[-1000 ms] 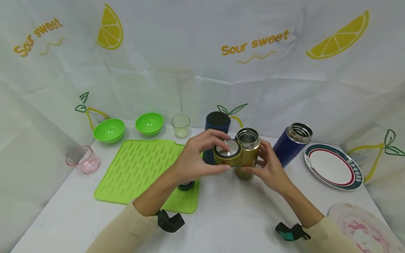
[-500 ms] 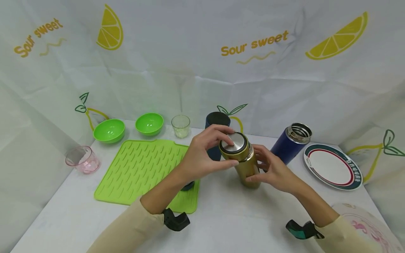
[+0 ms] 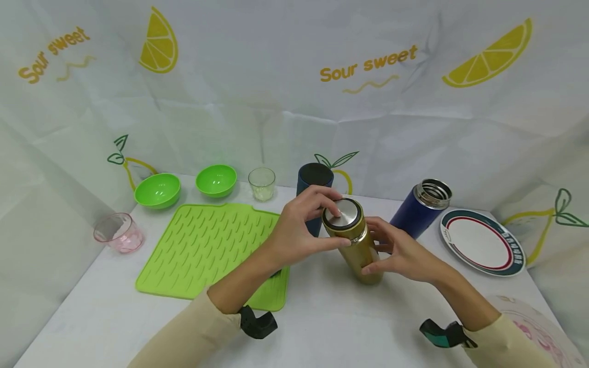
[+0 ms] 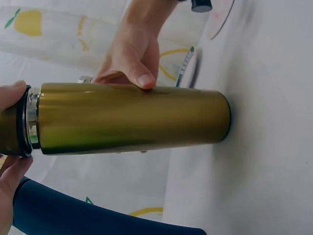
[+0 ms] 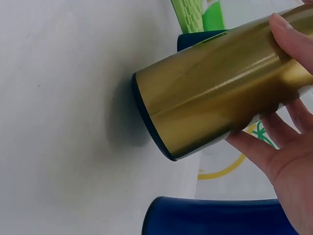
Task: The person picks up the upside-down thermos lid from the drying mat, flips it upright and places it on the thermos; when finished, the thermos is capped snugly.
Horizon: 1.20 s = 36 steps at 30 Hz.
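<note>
A gold thermos stands tilted in front of me, its base close over the white table in the right wrist view. My right hand grips its body, thumb on the near side and fingers behind. With thumb and fingers, my left hand holds the gold lid, steel disc upward, on the thermos mouth. A band of silver neck shows between lid and body in the left wrist view. Right behind the left hand rises a dark blue bottle with a dark top. An uncapped blue thermos stands beyond my right hand.
A green drying mat lies at left, a dark piece on it mostly hidden by my left forearm. Behind are two green bowls and a clear glass. A pink glass stands far left, a rimmed plate at right.
The lid has moved from beside the thermos onto its mouth. The gold thermos has come nearer and tilted, and both hands have moved with it.
</note>
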Each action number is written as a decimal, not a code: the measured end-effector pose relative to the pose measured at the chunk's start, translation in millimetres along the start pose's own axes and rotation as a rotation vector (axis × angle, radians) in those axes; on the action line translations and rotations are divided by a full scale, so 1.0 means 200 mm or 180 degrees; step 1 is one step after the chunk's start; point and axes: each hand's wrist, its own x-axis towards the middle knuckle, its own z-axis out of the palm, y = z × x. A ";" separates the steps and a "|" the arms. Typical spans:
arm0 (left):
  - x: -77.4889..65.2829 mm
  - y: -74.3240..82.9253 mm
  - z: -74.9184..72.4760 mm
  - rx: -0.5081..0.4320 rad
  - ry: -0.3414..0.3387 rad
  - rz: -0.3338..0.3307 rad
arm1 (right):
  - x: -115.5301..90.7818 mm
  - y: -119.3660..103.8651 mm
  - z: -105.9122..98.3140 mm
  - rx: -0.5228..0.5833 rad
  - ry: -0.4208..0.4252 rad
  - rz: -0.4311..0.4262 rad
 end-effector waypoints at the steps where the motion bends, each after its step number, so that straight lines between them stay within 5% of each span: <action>1: 0.00 0.00 0.00 0.0006 -0.0030 -0.0032 | 0.00 0.00 0.00 -0.0013 -0.0013 -0.0017; 29: -0.06 0.01 -0.08 0.0404 -0.0263 -0.0271 | 0.01 -0.04 0.03 -0.0440 -0.0201 -0.0253; 36: -0.05 0.01 -0.12 0.0363 -0.0598 -0.0100 | 0.02 -0.04 0.03 -0.0435 -0.0212 -0.0304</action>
